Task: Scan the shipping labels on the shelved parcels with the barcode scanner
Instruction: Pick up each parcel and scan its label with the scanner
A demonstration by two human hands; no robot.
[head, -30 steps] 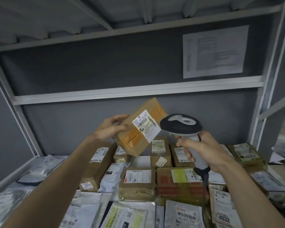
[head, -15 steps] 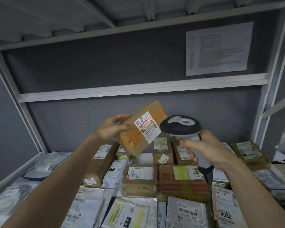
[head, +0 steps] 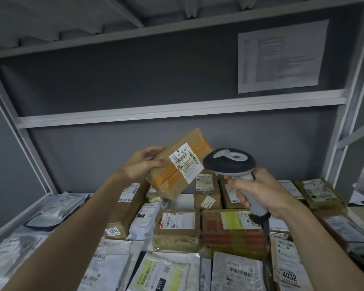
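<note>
while hands (head: 142, 162) grip, taped cardboard parcel (head: 178, 163), rounded scanner (head: 229, 162)

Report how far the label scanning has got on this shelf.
Done: nothing here shows which labels are already scanned. In hand: the left hand holds a taped brown parcel up, label facing the barcode scanner gripped in the right hand; no beam shows on it. Left: presumably the shelved parcels below.
</note>
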